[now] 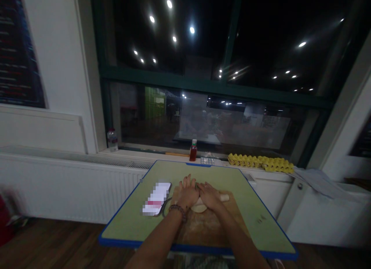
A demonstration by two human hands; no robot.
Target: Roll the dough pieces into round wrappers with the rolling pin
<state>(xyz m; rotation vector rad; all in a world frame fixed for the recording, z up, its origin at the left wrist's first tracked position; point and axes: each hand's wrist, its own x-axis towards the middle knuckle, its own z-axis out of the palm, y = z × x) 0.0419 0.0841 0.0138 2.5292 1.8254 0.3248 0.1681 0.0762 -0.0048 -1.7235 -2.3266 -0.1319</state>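
Note:
My left hand (pixel 188 194), with a beaded bracelet at the wrist, lies with its fingers stretched out and spread over a pale rolling pin (pixel 224 198). Beside it, my right hand (pixel 209 194) rests flat on the same pin, its fingers reaching toward the left hand so that the two meet. The pin's right end sticks out past my right hand; its left part is hidden. Under the pin a round, flat piece of dough (pixel 198 209) shows its near edge. It lies on a wooden board (pixel 208 232) with floury marks.
A phone (pixel 157 198) with a lit screen lies left of the board on the green, blue-edged table (pixel 127 224). Along the sill behind stand a bottle of red liquid (pixel 193 151), a clear bottle (pixel 112 140) and yellow egg trays (pixel 261 163). A radiator (pixel 72 184) is at left.

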